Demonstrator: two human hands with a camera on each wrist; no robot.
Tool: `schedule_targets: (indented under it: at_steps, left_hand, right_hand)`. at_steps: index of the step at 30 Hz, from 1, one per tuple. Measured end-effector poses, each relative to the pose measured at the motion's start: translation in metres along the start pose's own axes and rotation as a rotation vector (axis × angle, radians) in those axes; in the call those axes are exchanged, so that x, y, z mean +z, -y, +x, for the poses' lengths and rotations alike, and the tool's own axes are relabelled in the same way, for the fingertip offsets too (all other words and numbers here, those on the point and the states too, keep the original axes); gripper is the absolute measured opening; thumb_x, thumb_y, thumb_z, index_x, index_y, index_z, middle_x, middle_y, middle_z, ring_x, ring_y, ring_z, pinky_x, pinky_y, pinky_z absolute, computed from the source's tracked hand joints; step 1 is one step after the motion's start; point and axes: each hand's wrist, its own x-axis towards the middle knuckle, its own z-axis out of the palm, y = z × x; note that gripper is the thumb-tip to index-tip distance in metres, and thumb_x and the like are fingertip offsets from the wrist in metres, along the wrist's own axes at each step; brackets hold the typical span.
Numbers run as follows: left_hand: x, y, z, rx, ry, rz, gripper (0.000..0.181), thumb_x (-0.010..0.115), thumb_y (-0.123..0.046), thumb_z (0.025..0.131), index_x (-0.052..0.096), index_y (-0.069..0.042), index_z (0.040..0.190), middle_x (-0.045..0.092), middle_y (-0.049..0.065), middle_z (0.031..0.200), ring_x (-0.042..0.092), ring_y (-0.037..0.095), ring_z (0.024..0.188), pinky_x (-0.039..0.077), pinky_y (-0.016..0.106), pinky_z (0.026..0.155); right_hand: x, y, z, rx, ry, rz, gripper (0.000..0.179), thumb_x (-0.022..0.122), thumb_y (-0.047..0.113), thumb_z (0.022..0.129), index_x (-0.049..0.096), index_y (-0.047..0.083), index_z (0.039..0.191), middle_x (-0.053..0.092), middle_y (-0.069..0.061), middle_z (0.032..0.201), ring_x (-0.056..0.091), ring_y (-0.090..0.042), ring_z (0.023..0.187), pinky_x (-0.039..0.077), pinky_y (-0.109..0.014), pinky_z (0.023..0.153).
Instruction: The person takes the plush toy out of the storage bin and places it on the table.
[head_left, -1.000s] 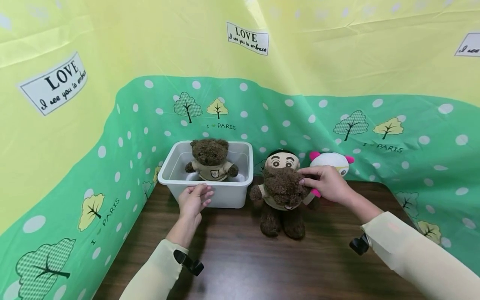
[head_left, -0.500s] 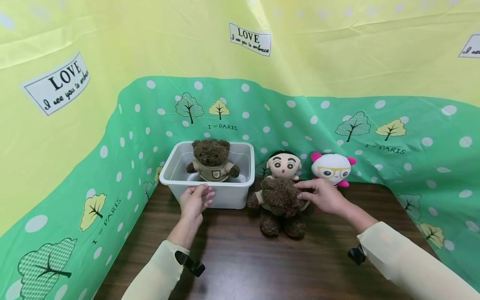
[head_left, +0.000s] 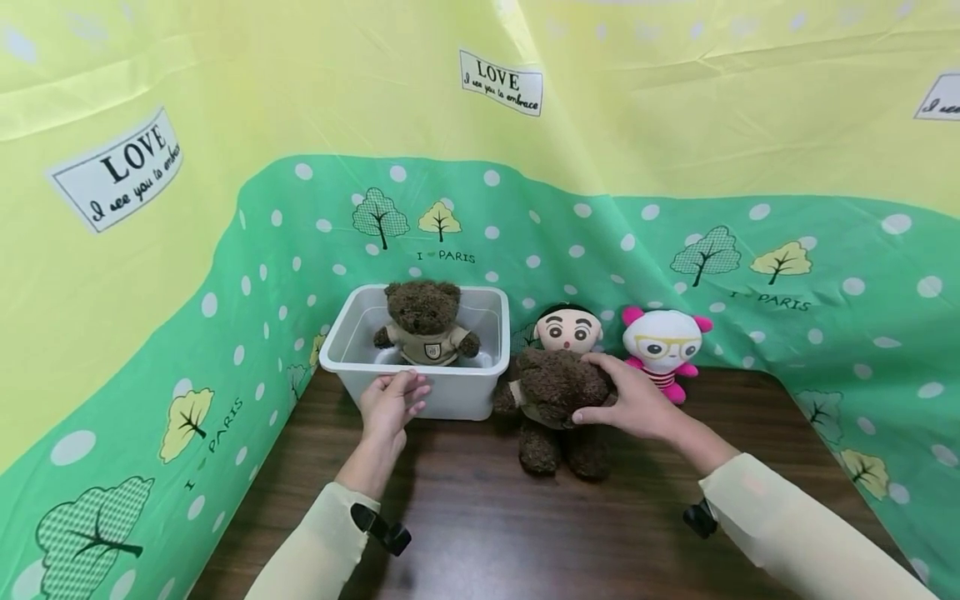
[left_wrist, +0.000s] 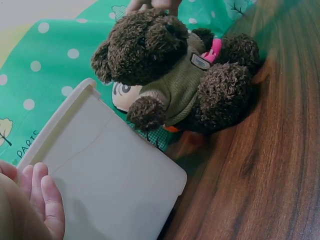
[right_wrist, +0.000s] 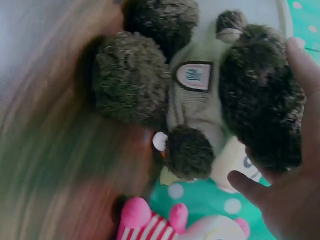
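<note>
Right hand (head_left: 641,402) holds brown bear (head_left: 558,392) by head, near middle of tabletop (head_left: 495,533) back edge. Left hand (head_left: 387,408) pinches bin (head_left: 465,395) rim. Both wrist views show bear's shirt badge (right_wrist: 194,76); head view hides it.

The grey bin (head_left: 463,400) holds one bear (head_left: 424,310); the left hand (head_left: 390,408) touches its front, the right hand (head_left: 639,405) a second bear (head_left: 553,390) beside the bin.

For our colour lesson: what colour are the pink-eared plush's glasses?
Yellow glasses, clearest in the head view.
</note>
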Motion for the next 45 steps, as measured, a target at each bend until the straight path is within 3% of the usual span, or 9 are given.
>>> schedule_targets:
  at_steps: [5,7,13,15,17,20,21,29,45]
  left_hand:
    - [-0.001,0.0,0.0,-0.004,-0.006,0.011,0.021,0.072,-0.016,0.091,0.055,-0.01,0.102,0.079,-0.001,0.085,0.077,0.013,0.075,0.058,0.023,0.057]
    - [-0.002,0.0,-0.001,-0.001,-0.007,0.013,0.021,0.071,-0.016,0.091,0.055,-0.009,0.103,0.079,-0.001,0.085,0.077,0.013,0.075,0.058,0.023,0.057]
    - [-0.003,-0.001,0.0,0.009,-0.006,0.009,0.021,0.071,-0.015,0.091,0.056,-0.009,0.103,0.079,-0.001,0.083,0.077,0.012,0.074,0.058,0.022,0.056]
    - [-0.003,-0.001,0.0,0.01,-0.005,0.009,0.021,0.071,-0.016,0.09,0.056,-0.009,0.103,0.079,-0.001,0.083,0.077,0.012,0.074,0.058,0.022,0.056]
    - [-0.002,-0.001,0.0,0.011,-0.006,0.009,0.021,0.071,-0.015,0.09,0.056,-0.009,0.103,0.079,-0.001,0.083,0.077,0.012,0.074,0.058,0.022,0.056]
    - [-0.002,-0.002,0.0,0.007,-0.004,0.016,0.021,0.071,-0.015,0.09,0.055,-0.01,0.102,0.079,-0.002,0.084,0.077,0.012,0.074,0.058,0.023,0.057]
    - [-0.002,-0.002,0.0,0.007,-0.003,0.018,0.021,0.071,-0.015,0.09,0.055,-0.01,0.103,0.079,-0.002,0.084,0.077,0.012,0.074,0.058,0.023,0.057]
    - [-0.002,-0.002,0.001,0.003,-0.004,0.025,0.02,0.07,-0.016,0.091,0.056,-0.01,0.102,0.079,-0.001,0.084,0.077,0.013,0.074,0.059,0.024,0.058]
    - [0.001,0.002,0.002,0.002,-0.01,0.021,0.02,0.071,-0.016,0.09,0.056,-0.01,0.101,0.079,0.001,0.086,0.077,0.013,0.075,0.058,0.024,0.057]
  right_hand:
    - [0.004,0.001,0.001,0.01,-0.017,0.034,0.07,0.083,0.027,0.086,0.05,0.017,0.147,0.063,-0.009,0.14,0.07,-0.023,0.087,0.055,-0.047,0.088]
    - [0.0,0.001,0.002,0.006,-0.018,0.053,0.065,0.081,0.022,0.089,0.052,0.018,0.148,0.063,-0.01,0.141,0.065,-0.017,0.066,0.053,-0.045,0.084]
    - [-0.014,-0.003,0.006,0.045,0.043,0.074,0.064,0.078,0.025,0.091,0.053,0.017,0.149,0.063,-0.018,0.139,0.039,-0.012,0.038,0.049,-0.038,0.075]
    - [-0.015,-0.006,0.007,0.047,0.054,0.069,0.065,0.078,0.028,0.091,0.052,0.016,0.15,0.063,-0.019,0.139,0.056,-0.016,0.052,0.053,-0.042,0.078]
    - [-0.014,-0.007,0.008,0.04,0.051,0.061,0.069,0.079,0.032,0.091,0.051,0.014,0.151,0.059,-0.019,0.145,0.07,-0.027,0.083,0.053,-0.053,0.091]
    - [-0.014,-0.01,0.011,0.04,0.049,0.08,0.075,0.08,0.038,0.09,0.047,0.011,0.152,0.051,-0.019,0.153,0.053,-0.041,0.134,0.042,-0.065,0.109]
    - [-0.015,-0.011,0.012,0.049,0.051,0.094,0.077,0.079,0.04,0.09,0.046,0.01,0.153,0.049,-0.02,0.154,0.048,-0.044,0.139,0.039,-0.066,0.11]
    - [-0.017,-0.017,0.024,0.137,0.051,0.178,0.078,0.075,0.047,0.092,0.044,0.009,0.153,0.045,-0.022,0.155,0.042,-0.046,0.141,0.035,-0.067,0.113]
    - [-0.023,-0.026,0.041,0.081,0.006,0.164,0.066,0.079,0.033,0.092,0.052,0.006,0.146,0.048,-0.022,0.15,0.042,-0.045,0.14,0.032,-0.066,0.114]
